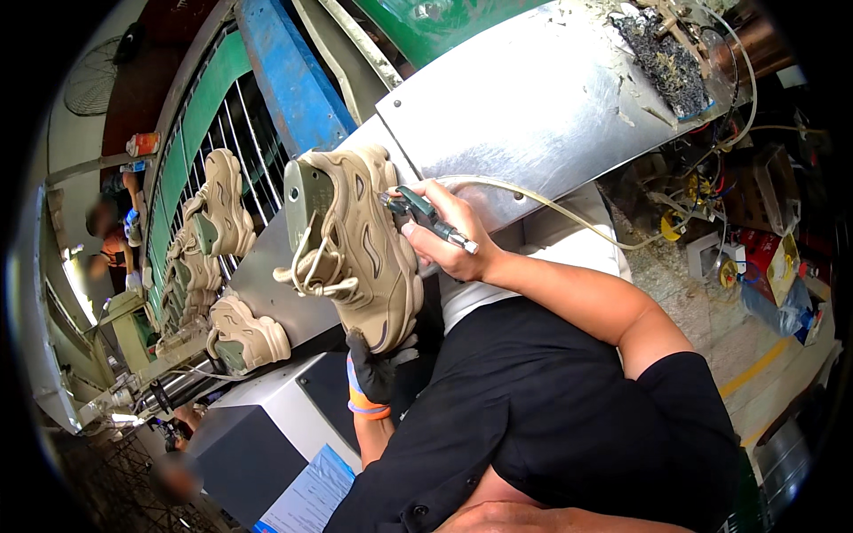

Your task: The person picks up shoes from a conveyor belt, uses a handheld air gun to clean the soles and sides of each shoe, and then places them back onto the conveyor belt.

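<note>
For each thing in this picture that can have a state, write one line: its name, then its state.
beige sneaker: laced, on a green last, held up off the bench.
left hand: gloved, gripping the sneaker's lower end.
right hand: bare, closed around the tool.
handheld tool: tip against the sneaker's side, hose attached.
hose: slack, trailing across the metal surface.
other sneakers: on lasts, lined along the conveyor rack.

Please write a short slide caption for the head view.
Gloved left hand holds a beige sneaker while the right hand applies a corded tool.
</note>
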Demonstrator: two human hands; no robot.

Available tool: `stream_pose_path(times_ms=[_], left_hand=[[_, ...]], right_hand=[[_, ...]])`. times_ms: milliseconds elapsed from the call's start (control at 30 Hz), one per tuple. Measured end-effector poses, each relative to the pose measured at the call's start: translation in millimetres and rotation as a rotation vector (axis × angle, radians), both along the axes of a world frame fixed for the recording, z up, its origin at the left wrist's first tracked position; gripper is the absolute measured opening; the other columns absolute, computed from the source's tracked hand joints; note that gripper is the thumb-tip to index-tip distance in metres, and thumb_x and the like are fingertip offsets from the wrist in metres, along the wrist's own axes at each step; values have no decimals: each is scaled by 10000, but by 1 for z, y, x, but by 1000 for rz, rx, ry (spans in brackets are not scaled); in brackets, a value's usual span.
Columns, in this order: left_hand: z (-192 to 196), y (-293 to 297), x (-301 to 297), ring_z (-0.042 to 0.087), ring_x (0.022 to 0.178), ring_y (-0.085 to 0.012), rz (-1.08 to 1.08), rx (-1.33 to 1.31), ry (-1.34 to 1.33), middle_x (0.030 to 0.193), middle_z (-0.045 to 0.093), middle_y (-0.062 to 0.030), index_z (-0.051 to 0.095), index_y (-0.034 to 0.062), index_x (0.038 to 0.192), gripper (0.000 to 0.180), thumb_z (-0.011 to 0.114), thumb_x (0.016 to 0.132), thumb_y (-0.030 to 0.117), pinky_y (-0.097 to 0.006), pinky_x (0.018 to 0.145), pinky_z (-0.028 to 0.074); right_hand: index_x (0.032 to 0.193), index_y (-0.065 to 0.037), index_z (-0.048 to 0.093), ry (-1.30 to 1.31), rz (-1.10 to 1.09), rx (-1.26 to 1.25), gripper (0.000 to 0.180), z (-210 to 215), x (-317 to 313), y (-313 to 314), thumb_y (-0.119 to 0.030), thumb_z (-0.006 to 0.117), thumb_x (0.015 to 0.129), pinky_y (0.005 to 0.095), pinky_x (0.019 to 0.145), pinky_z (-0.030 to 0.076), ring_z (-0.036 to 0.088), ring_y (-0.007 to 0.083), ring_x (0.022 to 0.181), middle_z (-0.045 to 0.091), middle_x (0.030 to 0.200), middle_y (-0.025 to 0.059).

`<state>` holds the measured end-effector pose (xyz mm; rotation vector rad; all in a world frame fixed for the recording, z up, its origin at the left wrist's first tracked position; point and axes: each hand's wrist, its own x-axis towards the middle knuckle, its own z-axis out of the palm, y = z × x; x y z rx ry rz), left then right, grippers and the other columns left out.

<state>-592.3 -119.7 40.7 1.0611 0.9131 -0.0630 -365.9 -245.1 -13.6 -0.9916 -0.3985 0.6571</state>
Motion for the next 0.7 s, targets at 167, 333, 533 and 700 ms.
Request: stream_pose_path(times_ms=[167,333,533,700], left_hand=[[-5,-14,34,643,1019,-331,59,-152,-76,1287,542,-231,375,17,1405,788,415,920,637,-403,778,593],[-19,-16,58,642,1034,-357,4,-373,-207,1273,544,-258,371,-20,1400,744,304,976,588,-445,854,566],[-14,-29,88,619,1076,-381,-102,-492,-171,1225,574,-260,388,-5,1393,774,297,958,629,-489,894,533],[-13,-49,122,597,1130,-340,-290,-555,-187,1253,558,-259,348,-24,1411,858,263,933,684,-430,940,510]], right_hand=[[1146,-6,504,69,50,13,321,1,2,-7,-121,575,855,244,546,394,485,54,591,535,694,-7],[1218,-11,464,156,158,-42,332,10,4,-36,-83,521,899,250,510,419,476,67,533,503,710,4],[1220,-13,478,140,134,-148,361,24,3,-73,-110,534,876,248,524,426,495,63,529,519,649,-10],[1204,10,472,227,141,-202,353,43,9,-101,-95,524,870,260,531,450,491,73,531,517,664,13]])
